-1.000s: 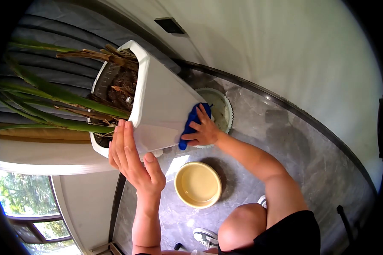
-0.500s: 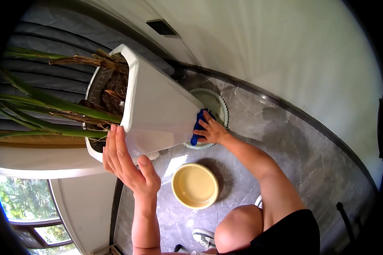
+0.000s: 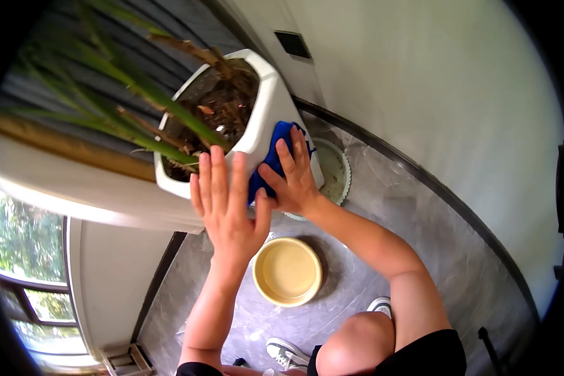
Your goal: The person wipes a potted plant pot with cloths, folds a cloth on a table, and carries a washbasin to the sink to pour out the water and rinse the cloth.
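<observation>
A white planter point(image 3: 271, 103) with slanted sides holds soil and a plant with long green leaves point(image 3: 169, 109). My left hand point(image 3: 227, 216) rests at the planter's near rim, fingers stretched out and nothing in them. On the planter's outer side, just below the rim, my right hand point(image 3: 299, 182) presses a blue cloth point(image 3: 281, 134) against the wall with spread fingers. Part of the cloth is hidden under that hand. A pale, scalloped saucer point(image 3: 339, 168) shows beneath the planter's base.
A round yellow basin point(image 3: 257, 285) stands on the grey marbled floor point(image 3: 382, 250) close to my knee point(image 3: 354, 344). Behind the planter hangs a grey curtain point(image 3: 56, 62). The white wall point(image 3: 432, 106) curves along the right, and a window point(image 3: 28, 263) is at the lower left.
My right hand has moved the blue cloth from the planter's base up towards its rim. My left hand has shifted right along the rim. The view has turned, with the planter now further right.
</observation>
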The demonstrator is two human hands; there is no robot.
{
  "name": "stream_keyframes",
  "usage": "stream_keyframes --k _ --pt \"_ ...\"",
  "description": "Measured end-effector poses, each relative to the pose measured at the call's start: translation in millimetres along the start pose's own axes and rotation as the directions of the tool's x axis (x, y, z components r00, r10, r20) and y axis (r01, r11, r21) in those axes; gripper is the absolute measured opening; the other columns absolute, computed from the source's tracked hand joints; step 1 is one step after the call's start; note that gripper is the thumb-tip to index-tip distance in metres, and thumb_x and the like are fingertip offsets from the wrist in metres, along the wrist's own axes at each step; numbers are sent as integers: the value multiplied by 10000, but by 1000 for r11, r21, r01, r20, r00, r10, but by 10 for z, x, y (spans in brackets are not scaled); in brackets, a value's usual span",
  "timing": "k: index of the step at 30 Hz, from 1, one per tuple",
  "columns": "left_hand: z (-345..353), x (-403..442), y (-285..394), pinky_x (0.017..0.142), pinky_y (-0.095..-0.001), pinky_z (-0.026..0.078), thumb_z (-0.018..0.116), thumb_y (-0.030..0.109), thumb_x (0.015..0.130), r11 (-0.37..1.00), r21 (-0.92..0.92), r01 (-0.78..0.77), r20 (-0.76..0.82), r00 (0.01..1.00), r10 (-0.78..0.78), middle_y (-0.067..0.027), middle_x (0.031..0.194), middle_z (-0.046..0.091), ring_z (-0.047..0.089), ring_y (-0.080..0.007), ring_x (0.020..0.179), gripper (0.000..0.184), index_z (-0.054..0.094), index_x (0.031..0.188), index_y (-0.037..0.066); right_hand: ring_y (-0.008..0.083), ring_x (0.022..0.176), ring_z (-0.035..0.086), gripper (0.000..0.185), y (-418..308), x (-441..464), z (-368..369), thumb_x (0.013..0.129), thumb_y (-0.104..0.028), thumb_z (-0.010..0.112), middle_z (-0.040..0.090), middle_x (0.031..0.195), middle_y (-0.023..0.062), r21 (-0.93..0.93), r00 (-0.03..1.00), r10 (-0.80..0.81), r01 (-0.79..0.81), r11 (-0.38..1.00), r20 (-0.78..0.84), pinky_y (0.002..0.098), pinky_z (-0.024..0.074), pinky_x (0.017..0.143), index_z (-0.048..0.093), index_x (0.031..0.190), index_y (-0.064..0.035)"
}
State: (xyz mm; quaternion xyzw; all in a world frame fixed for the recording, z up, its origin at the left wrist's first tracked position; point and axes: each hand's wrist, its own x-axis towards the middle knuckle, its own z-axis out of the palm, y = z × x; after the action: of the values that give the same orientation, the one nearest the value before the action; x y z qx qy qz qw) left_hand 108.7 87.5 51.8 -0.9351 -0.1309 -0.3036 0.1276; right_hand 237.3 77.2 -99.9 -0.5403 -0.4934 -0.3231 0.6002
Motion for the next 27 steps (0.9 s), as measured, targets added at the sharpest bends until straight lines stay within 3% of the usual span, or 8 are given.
stream_keyframes --k 6,9,12,16,18,22,26,27 --pt "-10 -543 -26 1126 -554 344 657 1 771 982 -118 -150 -240 964 118 -280 1494 433 412 -472 1393 574 582 1338 31 594 1431 190 616 -489 467 39 964 -516 547 134 1665 132 -189 999 -10 2 982 -40 759 224 1093 426 1525 -292" --pt "65 -650 9 1134 -543 337 676 20 768 945 -313 -92 -191 981 32 -272 1514 406 427 -450 1386 649 523 1399 22 569 1463 123 701 -644 539 118 957 -562 534 107 1677 104 -288 999 -32 35 957 15 760 204 1103 329 1572 -293" --pt "197 -699 -14 1145 -521 319 688 66 796 950 -313 -13 -175 984 -44 -255 1515 413 421 -416 1397 670 491 1434 22 537 1488 62 819 -585 434 225 956 -611 495 12 1692 77 -391 998 -60 61 918 15 761 190 1111 132 1623 -304" --pt "216 -794 53 1114 -522 353 679 87 819 976 -216 26 -180 981 -66 -208 1445 459 425 -430 1351 544 583 1351 22 536 1483 64 831 -493 15 279 957 -599 490 -39 1694 61 -372 992 -77 110 922 101 787 148 1101 87 1624 -313" --pt "370 -933 28 1110 -529 366 677 69 817 956 -288 63 -184 976 -119 -211 1412 456 417 -449 1352 542 578 1347 19 532 1469 93 826 -317 -298 353 949 -606 501 -42 1694 50 -448 971 -170 227 864 166 793 126 1099 99 1620 -339" --pt "725 -1233 150 1110 -543 389 672 26 816 889 -429 158 -171 953 -252 -227 1360 425 389 -485 1369 544 556 1348 11 479 1486 103 770 -134 -858 262 937 -596 538 -15 1696 -14 -466 913 -121 308 830 389 767 114 1125 218 1599 -368" --pt "841 -1370 311 1143 -557 343 694 49 823 846 -470 252 -126 929 -347 -263 1502 314 314 -505 1422 639 478 1423 18 416 1539 24 666 -152 -682 101 955 -554 538 85 1691 -32 -468 869 -242 445 763 430 697 29 1183 316 1564 -400" --pt "841 -1390 326 1155 -557 320 694 57 836 833 -488 262 -113 927 -357 -288 1558 244 279 -508 1442 683 429 1465 24 358 1554 26 566 -189 -544 27 966 -530 527 151 1682 -66 -445 844 -296 497 745 446 662 8 1202 439 1508 -395"
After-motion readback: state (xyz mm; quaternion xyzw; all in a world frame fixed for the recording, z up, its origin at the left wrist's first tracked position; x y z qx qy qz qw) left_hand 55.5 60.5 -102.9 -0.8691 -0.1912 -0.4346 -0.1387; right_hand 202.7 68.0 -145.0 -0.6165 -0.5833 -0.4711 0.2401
